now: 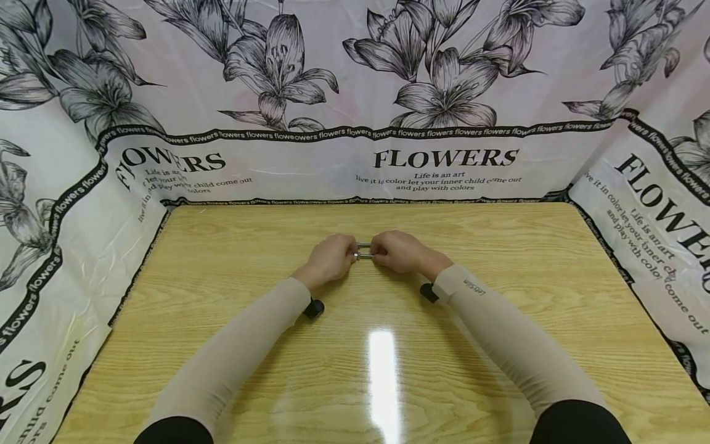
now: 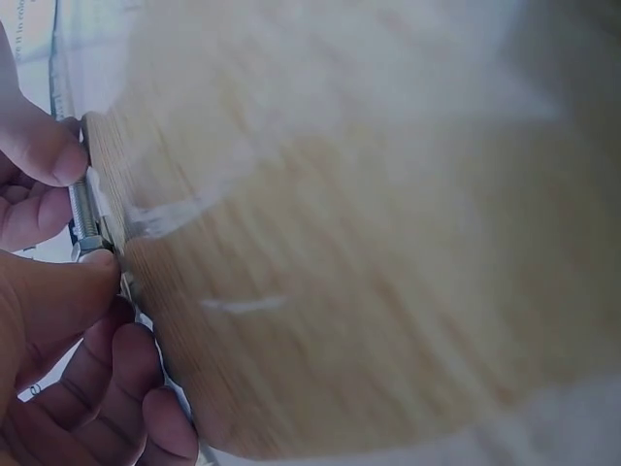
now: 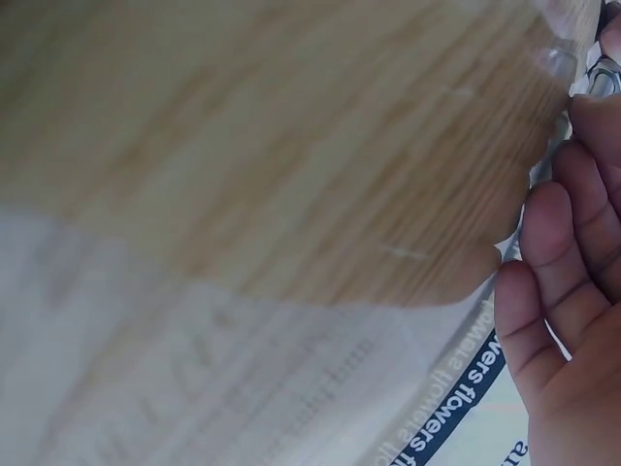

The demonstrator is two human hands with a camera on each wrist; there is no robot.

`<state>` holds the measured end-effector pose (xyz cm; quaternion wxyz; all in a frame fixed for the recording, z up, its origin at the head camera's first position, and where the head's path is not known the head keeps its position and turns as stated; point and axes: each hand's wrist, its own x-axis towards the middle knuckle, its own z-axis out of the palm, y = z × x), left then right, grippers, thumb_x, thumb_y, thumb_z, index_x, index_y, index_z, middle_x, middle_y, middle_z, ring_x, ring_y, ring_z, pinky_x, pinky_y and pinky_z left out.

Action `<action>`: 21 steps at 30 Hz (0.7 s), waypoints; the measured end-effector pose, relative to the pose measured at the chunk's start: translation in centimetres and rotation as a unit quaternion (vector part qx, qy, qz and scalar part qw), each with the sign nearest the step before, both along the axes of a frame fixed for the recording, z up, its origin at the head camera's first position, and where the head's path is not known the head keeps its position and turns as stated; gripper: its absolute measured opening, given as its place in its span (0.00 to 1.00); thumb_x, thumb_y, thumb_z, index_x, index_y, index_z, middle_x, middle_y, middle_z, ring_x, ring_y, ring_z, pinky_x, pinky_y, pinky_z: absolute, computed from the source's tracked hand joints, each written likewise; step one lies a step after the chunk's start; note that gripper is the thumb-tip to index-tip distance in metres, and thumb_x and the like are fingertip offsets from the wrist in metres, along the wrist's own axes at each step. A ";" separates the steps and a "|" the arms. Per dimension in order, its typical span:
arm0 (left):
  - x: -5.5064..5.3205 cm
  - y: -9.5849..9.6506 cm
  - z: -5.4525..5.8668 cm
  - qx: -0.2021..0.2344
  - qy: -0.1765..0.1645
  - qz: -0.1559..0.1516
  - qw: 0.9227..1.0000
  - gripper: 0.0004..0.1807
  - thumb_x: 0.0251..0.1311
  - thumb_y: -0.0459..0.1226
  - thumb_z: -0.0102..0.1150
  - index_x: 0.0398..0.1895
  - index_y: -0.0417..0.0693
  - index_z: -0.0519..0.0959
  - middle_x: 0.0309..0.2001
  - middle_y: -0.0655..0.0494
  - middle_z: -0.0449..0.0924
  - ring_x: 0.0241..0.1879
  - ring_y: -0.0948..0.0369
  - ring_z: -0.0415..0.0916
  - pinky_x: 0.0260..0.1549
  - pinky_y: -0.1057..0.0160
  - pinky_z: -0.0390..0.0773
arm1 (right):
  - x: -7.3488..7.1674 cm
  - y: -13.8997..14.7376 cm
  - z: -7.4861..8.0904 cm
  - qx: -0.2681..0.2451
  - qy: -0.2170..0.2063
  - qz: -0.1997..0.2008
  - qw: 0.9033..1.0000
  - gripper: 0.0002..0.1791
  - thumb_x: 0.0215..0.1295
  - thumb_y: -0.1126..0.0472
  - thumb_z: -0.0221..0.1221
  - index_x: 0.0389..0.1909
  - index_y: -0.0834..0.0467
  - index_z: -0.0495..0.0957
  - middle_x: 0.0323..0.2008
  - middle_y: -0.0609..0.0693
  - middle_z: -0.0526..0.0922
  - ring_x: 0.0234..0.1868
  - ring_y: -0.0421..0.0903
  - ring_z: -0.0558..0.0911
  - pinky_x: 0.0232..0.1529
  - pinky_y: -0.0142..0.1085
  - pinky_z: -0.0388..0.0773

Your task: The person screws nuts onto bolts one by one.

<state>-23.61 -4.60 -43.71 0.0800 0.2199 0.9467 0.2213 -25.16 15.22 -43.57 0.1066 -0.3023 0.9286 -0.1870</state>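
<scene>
Between my two hands, near the middle of the table, two parallel metal rods show in the head view. The nearer one is a threaded bolt point(image 1: 366, 256) with a hex nut point(image 2: 89, 249) on it. My left hand point(image 1: 331, 259) has its thumb and fingers pinching at the nut. From the other side my right hand point(image 1: 402, 251) grips the threaded bolt with thumb and fingertips. The farther rod point(image 1: 363, 245) runs between the curled fingers of both hands. Fingers hide the ends of both rods, so I cannot tell whether they are joined.
The wood-grain table point(image 1: 222, 246) is glossy, with a bright reflection in front of the hands. Floral printed cloth point(image 1: 310, 166) stands around its back and sides. A black wrist device point(image 1: 314, 309) sits under the left cuff, and another point(image 1: 428, 293) under the right.
</scene>
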 end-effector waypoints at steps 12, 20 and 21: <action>0.1 0.0 0.0 0.006 -0.005 0.006 1.000 0.02 0.63 0.35 0.58 0.37 0.50 0.80 0.37 0.59 0.79 0.36 0.61 0.74 0.39 0.59 0.76 | 0.1 -0.1 0.1 -0.001 0.008 0.012 1.000 0.06 0.63 0.63 0.59 0.39 0.57 0.81 0.36 0.47 0.83 0.39 0.43 0.80 0.45 0.40 0.77; 0.1 0.0 0.0 0.015 -0.008 0.007 1.000 0.03 0.62 0.35 0.59 0.37 0.49 0.80 0.33 0.59 0.78 0.33 0.61 0.73 0.36 0.60 0.75 | 0.0 0.0 0.0 0.001 0.008 0.008 1.000 0.06 0.62 0.62 0.60 0.39 0.57 0.81 0.37 0.47 0.83 0.40 0.43 0.80 0.45 0.40 0.77; 0.1 0.0 0.0 0.015 -0.007 0.007 1.000 0.03 0.61 0.35 0.60 0.37 0.49 0.80 0.33 0.59 0.79 0.33 0.61 0.73 0.36 0.60 0.75 | 0.0 0.0 0.0 0.000 0.007 0.007 1.000 0.06 0.62 0.62 0.60 0.39 0.57 0.81 0.37 0.47 0.83 0.40 0.43 0.80 0.45 0.40 0.77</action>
